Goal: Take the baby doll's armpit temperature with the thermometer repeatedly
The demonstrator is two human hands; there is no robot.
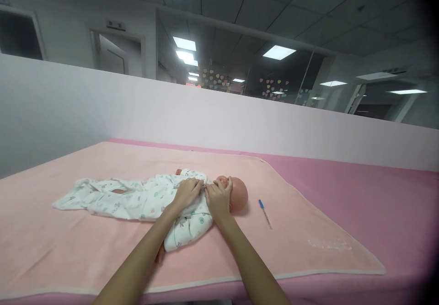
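Observation:
A baby doll lies on its back on a peach blanket, its head to the right. It wears a white printed outfit with long legs stretched to the left. My left hand rests on the upper chest of the outfit, its fingertips at the collar. Beside it, my right hand is at the doll's neck and chin, with a finger reaching along the cheek. The fingertips of both hands nearly meet at the collar, and what they pinch there is too small to make out.
A thermometer with a blue end lies on the blanket right of the doll's head. Pink covering shows beyond the blanket at the right. A white partition wall stands behind the padded surface, with windows above it.

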